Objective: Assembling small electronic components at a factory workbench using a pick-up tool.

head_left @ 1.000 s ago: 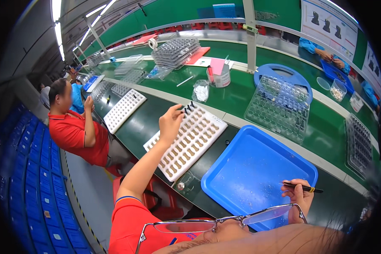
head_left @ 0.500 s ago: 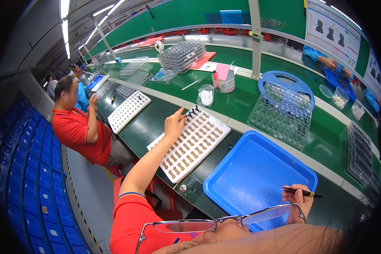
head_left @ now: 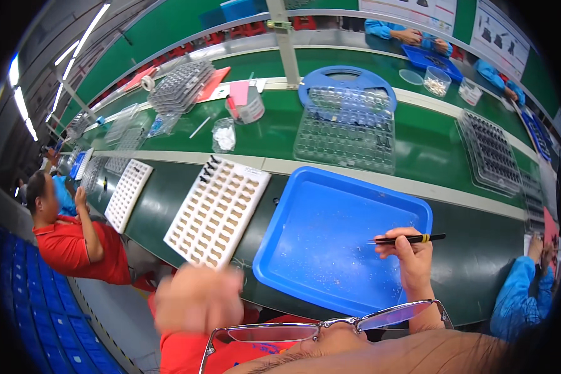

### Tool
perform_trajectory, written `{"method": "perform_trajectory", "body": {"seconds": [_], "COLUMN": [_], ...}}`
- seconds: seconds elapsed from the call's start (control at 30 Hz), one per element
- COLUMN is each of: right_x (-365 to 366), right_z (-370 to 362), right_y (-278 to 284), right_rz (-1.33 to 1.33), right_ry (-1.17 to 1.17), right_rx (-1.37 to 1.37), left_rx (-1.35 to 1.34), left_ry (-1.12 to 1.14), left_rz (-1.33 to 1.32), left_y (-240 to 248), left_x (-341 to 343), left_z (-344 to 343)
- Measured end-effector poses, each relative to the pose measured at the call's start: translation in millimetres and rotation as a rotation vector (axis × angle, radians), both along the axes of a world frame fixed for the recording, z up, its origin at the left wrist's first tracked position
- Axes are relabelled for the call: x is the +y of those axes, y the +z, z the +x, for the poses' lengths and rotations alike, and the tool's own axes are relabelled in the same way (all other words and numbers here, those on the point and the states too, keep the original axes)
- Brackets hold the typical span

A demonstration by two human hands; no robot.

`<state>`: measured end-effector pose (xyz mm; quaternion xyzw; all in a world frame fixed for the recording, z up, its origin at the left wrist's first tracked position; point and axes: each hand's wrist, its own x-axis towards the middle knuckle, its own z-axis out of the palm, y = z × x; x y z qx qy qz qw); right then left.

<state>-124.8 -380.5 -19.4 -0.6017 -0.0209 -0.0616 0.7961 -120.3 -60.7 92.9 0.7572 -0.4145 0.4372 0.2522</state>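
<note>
My right hand (head_left: 408,252) is closed on a pair of slim black tweezers (head_left: 427,238) with a yellow band, their tip pointing left over the blue tray (head_left: 330,187). Small pale specks dot the tray's floor. My left hand (head_left: 199,299) is smeared by motion near the table's front edge, just below the white tray (head_left: 246,187); whether it holds anything does not show. That white tray has rows of bone-shaped slots, and several small black parts (head_left: 209,168) stand in its far left corner.
Clear blister trays (head_left: 346,134) lie beyond the blue tray, overlapping a blue reel (head_left: 349,75). Farther left are a plastic tub (head_left: 249,109), a bag of white material (head_left: 224,136) and stacked clear trays (head_left: 181,87). A person in red (head_left: 75,243) sits at left; a blue-sleeved co-worker (head_left: 520,293) is at right.
My left hand has drawn back from the black parts toward me. The view has swung right. My right hand still holds the tweezers over the blue tray.
</note>
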Motion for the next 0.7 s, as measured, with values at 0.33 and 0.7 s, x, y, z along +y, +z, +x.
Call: {"method": "perform_trajectory", "body": {"seconds": [0.33,0.7], "right_x": [7.9,5.1], "right_z": [4.7,0.9], "right_y": [6.2,-4.5], "right_rz": [0.013,-0.060], "right_ry": [0.091,-0.004], "right_rx": [-0.046,-0.068], "left_rx": [-0.265,0.665], "left_ry": [-0.125,0.315], "left_rz": [-0.092,-0.132], "left_y": [-5.0,-125.7], "left_x": [-25.3,-3.7], "left_z": [5.6,108.5]}}
